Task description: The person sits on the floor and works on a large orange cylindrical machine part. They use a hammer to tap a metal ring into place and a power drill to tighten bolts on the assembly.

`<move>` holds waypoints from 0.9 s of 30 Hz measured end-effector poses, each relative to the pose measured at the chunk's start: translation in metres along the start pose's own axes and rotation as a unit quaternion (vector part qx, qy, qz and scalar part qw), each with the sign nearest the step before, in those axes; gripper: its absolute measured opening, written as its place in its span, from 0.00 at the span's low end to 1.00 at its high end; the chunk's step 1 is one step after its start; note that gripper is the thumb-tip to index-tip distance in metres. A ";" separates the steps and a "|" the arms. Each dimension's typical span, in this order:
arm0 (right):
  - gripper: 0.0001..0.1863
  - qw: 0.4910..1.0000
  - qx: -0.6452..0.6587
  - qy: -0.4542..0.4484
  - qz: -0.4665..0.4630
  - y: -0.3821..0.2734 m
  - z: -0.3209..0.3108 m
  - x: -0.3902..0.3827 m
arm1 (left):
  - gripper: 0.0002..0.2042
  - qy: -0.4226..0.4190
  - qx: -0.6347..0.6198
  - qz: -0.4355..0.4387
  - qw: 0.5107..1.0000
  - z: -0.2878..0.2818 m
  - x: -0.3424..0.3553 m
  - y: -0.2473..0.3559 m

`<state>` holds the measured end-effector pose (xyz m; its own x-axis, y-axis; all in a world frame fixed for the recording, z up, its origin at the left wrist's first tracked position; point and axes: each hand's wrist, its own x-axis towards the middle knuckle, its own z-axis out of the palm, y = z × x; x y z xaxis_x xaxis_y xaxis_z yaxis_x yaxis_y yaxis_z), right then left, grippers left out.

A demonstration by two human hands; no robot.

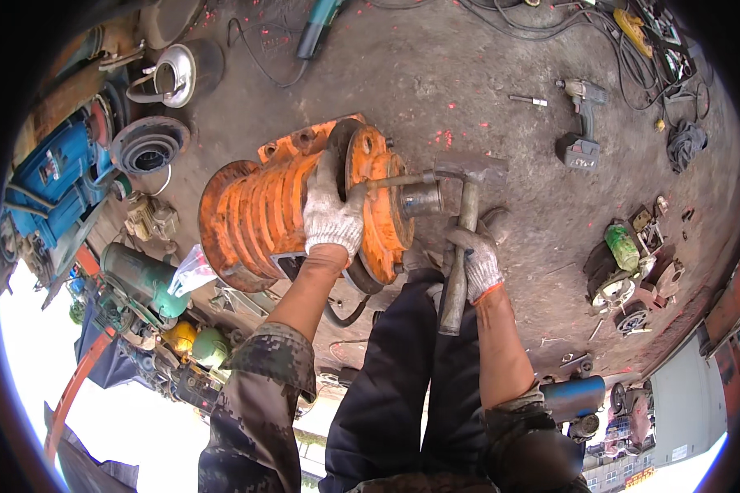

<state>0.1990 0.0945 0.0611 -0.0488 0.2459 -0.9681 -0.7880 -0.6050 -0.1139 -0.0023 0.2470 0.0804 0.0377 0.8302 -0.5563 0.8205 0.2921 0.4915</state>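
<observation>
An orange ribbed electric motor lies on its side on the floor before my legs. Its round orange end flange and stubby dark shaft face right. My left hand, in a dirty white knit glove, is closed by the flange on a thin metal rod, perhaps a punch. That rod runs rightward above the shaft to the hammer head; whether they touch I cannot tell. My gloved right hand grips the handle of a hammer, its blocky head just above the shaft's end.
A cordless impact driver lies far right, near tangled cables. At the left stand a metal kettle, a ringed round part and blue machinery. A green bottle lies among metal parts at right.
</observation>
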 end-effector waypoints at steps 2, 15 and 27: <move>0.16 1.000 -0.010 0.004 0.021 -0.005 0.004 0.004 | 0.36 -0.004 0.006 -0.003 1.000 0.002 0.000 0.000; 0.12 0.989 -0.117 -0.036 0.079 0.013 0.033 0.041 | 0.37 0.005 0.072 0.039 0.997 -0.001 -0.001 -0.006; 0.14 0.993 0.051 0.071 -0.074 -0.004 0.002 0.042 | 0.36 0.003 0.021 0.048 0.999 0.007 0.003 -0.024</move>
<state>0.1991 0.1088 0.0212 0.1541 0.2134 -0.9647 -0.8383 -0.4886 -0.2420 -0.0179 0.2393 0.0621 0.1148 0.8562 -0.5037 0.8365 0.1902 0.5140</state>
